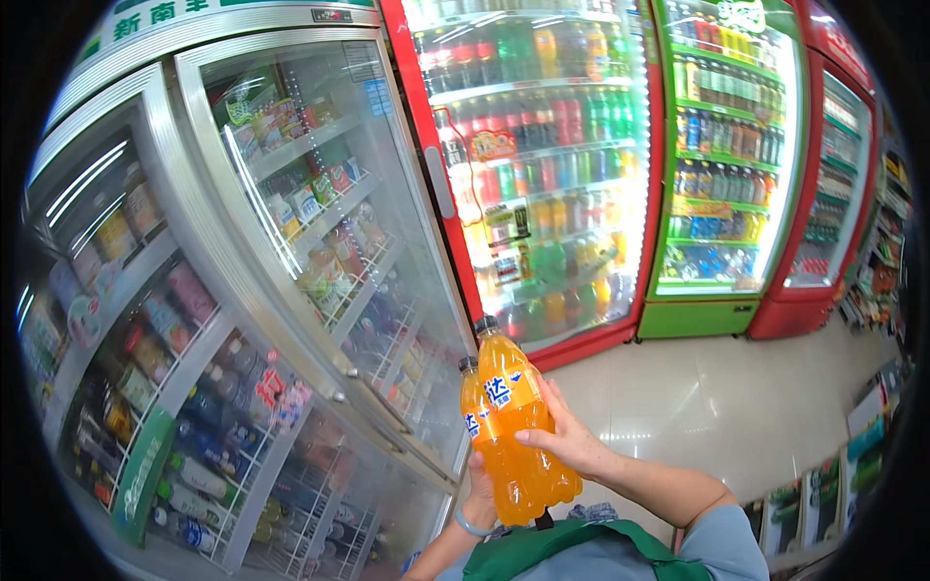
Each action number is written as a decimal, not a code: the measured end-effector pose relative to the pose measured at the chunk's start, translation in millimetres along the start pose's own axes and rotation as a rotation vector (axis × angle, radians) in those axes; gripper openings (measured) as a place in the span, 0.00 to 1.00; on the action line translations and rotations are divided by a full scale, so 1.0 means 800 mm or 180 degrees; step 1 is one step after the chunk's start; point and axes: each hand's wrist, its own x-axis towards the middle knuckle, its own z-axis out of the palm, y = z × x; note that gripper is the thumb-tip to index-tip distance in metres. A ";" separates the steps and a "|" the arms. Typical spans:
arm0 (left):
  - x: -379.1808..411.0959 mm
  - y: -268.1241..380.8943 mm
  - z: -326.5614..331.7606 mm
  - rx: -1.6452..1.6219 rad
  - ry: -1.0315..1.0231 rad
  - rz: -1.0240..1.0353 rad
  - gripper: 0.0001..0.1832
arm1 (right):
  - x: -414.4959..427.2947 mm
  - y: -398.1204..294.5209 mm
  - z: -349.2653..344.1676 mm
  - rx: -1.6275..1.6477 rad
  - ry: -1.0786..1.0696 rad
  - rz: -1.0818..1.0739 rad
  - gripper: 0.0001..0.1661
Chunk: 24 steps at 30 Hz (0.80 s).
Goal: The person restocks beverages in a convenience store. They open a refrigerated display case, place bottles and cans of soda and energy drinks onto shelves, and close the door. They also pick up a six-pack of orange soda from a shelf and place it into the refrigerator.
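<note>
Two plastic bottles of orange soda with black caps are held upright, side by side and touching, in front of my body. My right hand [567, 436] is closed around the right-hand bottle [523, 407], its thumb across the front and its fingers behind. My left hand [481, 486] holds the left-hand bottle [501, 472] from its left side, low down; most of its fingers are hidden behind the bottle. A bracelet is on my left wrist. A green apron [567, 555] lies over my light blue clothing below the bottles.
Steel-framed glass-door fridges [240, 319] full of drinks stand close on the left. Ahead are a red-framed drinks cooler [588, 354], a green cooler [697, 318] and another red cooler [792, 317]. Tiled floor [654, 392] lies to the right, with low shelving [806, 494] at lower right.
</note>
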 end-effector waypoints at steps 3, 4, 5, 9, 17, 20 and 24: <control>0.069 0.040 -0.021 -0.0070 0.0078 0.0098 0.48 | 0.093 -0.003 -0.025 0.0056 -0.0326 -0.0189 0.62; 0.098 0.052 -0.021 -0.0049 0.0069 0.0189 0.48 | 0.122 0.006 -0.031 -0.0082 -0.0279 -0.0180 0.61; 0.124 0.065 -0.018 -0.0030 0.0056 0.0269 0.48 | 0.146 0.004 -0.040 0.0010 -0.0307 -0.0115 0.58; 0.210 0.107 -0.057 -0.0143 0.0138 0.0510 0.47 | 0.245 0.020 -0.054 -0.0159 -0.0372 -0.0237 0.57; 0.347 0.177 -0.087 -0.0133 0.0140 0.0793 0.46 | 0.413 0.026 -0.087 -0.0179 -0.0282 -0.0565 0.47; 0.380 0.200 -0.073 -0.0013 -0.0118 0.0779 0.48 | 0.477 0.012 -0.104 -0.0025 -0.0321 -0.0833 0.39; 0.413 0.220 -0.030 -0.0108 -0.0327 0.0757 0.54 | 0.632 0.007 -0.101 0.0090 0.0501 -0.1131 0.33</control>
